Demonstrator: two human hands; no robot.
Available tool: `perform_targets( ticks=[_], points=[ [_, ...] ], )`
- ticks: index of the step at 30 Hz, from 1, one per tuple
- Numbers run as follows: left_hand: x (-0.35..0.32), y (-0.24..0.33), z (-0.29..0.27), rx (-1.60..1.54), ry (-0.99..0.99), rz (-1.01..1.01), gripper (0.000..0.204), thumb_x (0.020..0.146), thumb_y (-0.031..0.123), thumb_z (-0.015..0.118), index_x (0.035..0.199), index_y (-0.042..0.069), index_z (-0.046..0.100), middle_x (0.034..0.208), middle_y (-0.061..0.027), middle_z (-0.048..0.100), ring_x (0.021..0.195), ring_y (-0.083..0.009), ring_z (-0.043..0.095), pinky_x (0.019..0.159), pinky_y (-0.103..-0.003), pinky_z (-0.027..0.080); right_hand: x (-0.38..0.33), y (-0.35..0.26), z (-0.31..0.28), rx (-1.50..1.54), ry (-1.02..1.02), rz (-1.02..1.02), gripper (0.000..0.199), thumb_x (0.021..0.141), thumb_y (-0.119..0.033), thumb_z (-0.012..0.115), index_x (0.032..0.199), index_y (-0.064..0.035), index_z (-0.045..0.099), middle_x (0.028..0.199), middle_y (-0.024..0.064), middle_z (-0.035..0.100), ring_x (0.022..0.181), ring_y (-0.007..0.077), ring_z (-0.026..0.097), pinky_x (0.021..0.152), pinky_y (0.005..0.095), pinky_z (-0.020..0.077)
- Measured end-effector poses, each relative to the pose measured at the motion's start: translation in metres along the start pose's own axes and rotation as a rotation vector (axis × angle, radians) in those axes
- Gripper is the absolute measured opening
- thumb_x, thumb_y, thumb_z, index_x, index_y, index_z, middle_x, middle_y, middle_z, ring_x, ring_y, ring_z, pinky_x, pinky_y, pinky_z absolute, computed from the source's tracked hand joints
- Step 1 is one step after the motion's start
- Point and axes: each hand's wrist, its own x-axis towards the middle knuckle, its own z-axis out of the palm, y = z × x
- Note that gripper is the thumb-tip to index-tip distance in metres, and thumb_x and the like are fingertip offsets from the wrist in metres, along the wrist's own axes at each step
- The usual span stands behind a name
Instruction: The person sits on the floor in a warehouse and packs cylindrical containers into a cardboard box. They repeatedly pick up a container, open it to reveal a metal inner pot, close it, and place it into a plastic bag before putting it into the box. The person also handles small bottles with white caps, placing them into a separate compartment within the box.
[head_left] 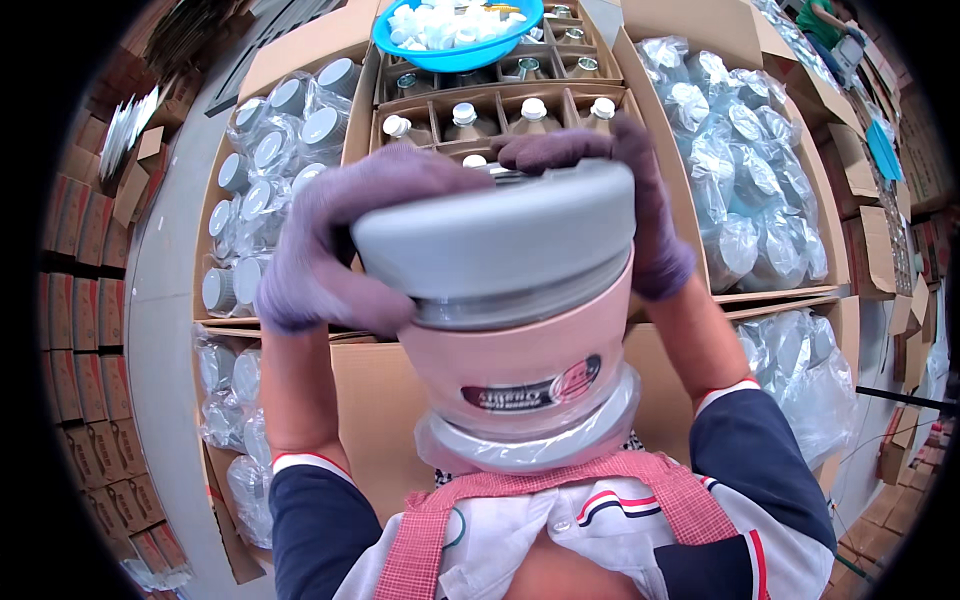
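Observation:
Close in front of my chest is a large, wide container with a pink band, a dark oval label and a thick grey lid. It is tilted, and its lid is smeared by motion. Clear plastic film clings around its grey lower end. My left hand, in a purple glove, clasps the lid's left side, thumb at the front. On the far right side, my gloved right hand wraps around the lid, with its fingers over the back edge. Some fingertips are hidden behind the lid.
Beyond my hands stands a divided carton of white-capped bottles. A blue basin of small white caps sits at the back. Cartons of plastic-wrapped, grey-lidded jars and wrapped goods flank it. Another person is at far upper right.

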Motion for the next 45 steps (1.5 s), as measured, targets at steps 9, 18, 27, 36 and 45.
perform_targets(
  ticks=[9, 18, 27, 36, 45],
  points=[
    [-0.01, 0.015, 0.046, 0.027, 0.18, 0.043, 0.051, 0.068, 0.039, 0.071, 0.083, -0.008, 0.063, 0.091, -0.0243, 0.067, 0.086, -0.0374, 0.066, 0.083, -0.046, 0.051, -0.035, -0.017, 0.014, -0.32, 0.014, -0.377, 0.051, 0.099, -0.034, 0.031, 0.082, 0.0028, 0.062, 0.091, 0.0202, 0.067, 0.09, 0.0297, 0.063, 0.096, 0.0442, 0.0445],
    [0.0, 0.056, 0.089, 0.508, 0.196, -0.091, 0.035, 0.068, 0.027, 0.072, 0.09, 0.0, 0.066, 0.089, -0.0156, 0.069, 0.079, -0.0324, 0.067, 0.073, -0.038, 0.053, -0.047, 0.041, -0.005, 0.175, -0.046, -0.214, 0.056, 0.093, -0.051, 0.044, 0.076, -0.0014, 0.062, 0.083, 0.0121, 0.065, 0.087, 0.0208, 0.061, 0.108, 0.0452, 0.0367],
    [0.002, 0.069, 0.101, 0.684, 0.245, -0.171, 0.031, 0.072, 0.022, 0.069, 0.094, 0.001, 0.065, 0.084, -0.0163, 0.067, 0.074, -0.0332, 0.067, 0.069, -0.038, 0.052, -0.058, 0.018, 0.015, 0.117, 0.113, -0.198, 0.051, 0.102, -0.039, 0.035, 0.09, 0.0005, 0.065, 0.108, 0.0171, 0.065, 0.118, 0.0284, 0.053, 0.103, 0.039, 0.0408],
    [-0.057, 0.011, 0.065, 0.196, 0.414, -0.067, 0.054, 0.093, 0.047, 0.045, 0.11, 0.0, 0.065, 0.124, -0.0193, 0.059, 0.126, -0.0332, 0.047, 0.108, -0.043, 0.033, -0.06, -0.02, 0.026, -0.643, 0.007, -0.489, 0.061, 0.103, -0.047, 0.027, 0.1, 0.0002, 0.066, 0.102, 0.0138, 0.066, 0.099, 0.025, 0.061, 0.089, 0.0373, 0.0468],
    [-0.055, 0.006, 0.057, -0.147, 0.415, -0.198, 0.058, 0.087, 0.054, 0.058, 0.113, 0.003, 0.067, 0.125, -0.0144, 0.061, 0.123, -0.0257, 0.052, 0.105, -0.039, 0.039, -0.056, -0.04, 0.032, -0.747, 0.047, -0.233, 0.082, 0.094, -0.069, 0.023, 0.105, -0.0003, 0.066, 0.101, 0.0134, 0.068, 0.094, 0.0226, 0.065, 0.086, 0.0352, 0.0495]
  ],
)
